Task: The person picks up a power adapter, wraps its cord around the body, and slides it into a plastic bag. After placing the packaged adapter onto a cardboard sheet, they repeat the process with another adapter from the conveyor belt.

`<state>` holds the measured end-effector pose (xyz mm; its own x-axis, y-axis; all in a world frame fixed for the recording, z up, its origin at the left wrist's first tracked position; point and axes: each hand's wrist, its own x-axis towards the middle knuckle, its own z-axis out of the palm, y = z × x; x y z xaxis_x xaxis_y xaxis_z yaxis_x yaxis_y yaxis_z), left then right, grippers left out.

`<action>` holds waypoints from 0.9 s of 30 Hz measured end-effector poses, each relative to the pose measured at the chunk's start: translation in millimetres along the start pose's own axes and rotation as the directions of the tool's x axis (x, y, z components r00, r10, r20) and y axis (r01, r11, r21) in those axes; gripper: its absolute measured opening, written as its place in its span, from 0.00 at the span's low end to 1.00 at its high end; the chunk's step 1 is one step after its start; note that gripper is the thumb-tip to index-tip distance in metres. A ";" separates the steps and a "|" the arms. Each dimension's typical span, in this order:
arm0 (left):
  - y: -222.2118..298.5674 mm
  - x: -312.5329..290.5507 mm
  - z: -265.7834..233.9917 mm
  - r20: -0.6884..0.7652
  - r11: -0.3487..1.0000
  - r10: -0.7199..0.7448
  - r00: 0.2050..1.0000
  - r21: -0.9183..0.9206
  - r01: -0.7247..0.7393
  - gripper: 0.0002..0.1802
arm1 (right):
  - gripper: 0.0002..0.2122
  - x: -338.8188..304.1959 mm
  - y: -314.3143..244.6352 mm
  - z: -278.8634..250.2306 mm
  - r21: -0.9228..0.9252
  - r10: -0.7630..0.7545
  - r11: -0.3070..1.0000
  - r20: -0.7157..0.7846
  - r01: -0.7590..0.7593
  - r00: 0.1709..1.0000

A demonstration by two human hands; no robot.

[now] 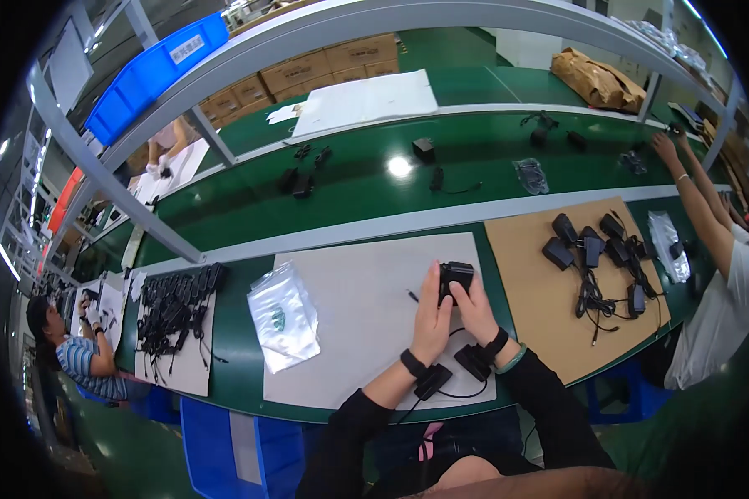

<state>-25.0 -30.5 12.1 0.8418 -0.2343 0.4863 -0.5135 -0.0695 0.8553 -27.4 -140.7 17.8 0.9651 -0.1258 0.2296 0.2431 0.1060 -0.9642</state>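
Note:
My left hand (431, 326) and my right hand (476, 318) are closed together around a black power adapter (457, 272), above the right part of a pale work mat (366, 333). Both thumbs press on its near side. A short cable end with a plug (413, 295) pokes out left of my left hand. By my wrists are two small black boxes, one near the left wristband (431, 382) and one near the right wristband (473, 363), with thin black cable looping between them. Whether these are fixed to the bands I cannot tell.
Clear plastic bags (283, 320) lie on the mat's left. Several adapters with cables (591, 249) rest on brown cardboard (533, 291) at right; black corded parts (175, 308) lie left. Beyond a rail, a green belt (349, 191) carries adapters. Co-workers sit at both sides; one reaches over the belt.

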 end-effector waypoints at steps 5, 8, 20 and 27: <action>-8.2 8.1 0.2 0.087 0.997 0.060 0.994 0.035 -0.063 0.32 | 0.20 4.9 -11.6 -2.9 0.436 0.349 0.842 0.012 -0.319 0.937; 3.6 9.1 4.5 0.158 0.923 -0.078 0.984 -0.362 0.131 0.33 | 0.24 12.5 2.8 -27.3 0.226 0.306 0.924 0.051 -0.310 0.951; -22.5 9.6 -22.8 0.268 0.723 -0.120 0.956 -0.637 0.269 0.14 | 0.30 7.0 3.6 -27.3 -0.045 0.142 0.990 0.400 -0.136 0.905; -9.5 17.8 -15.5 0.185 0.756 -0.190 0.964 -0.598 0.264 0.11 | 0.27 6.0 -2.4 -28.9 -0.107 0.226 0.974 0.367 -0.201 0.902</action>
<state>-2.6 -19.0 15.4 0.8784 -0.3924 0.2729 -0.0662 0.4655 0.8826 -25.1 -170.2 17.7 0.9614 0.2724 0.0375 0.0325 0.0229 -0.9992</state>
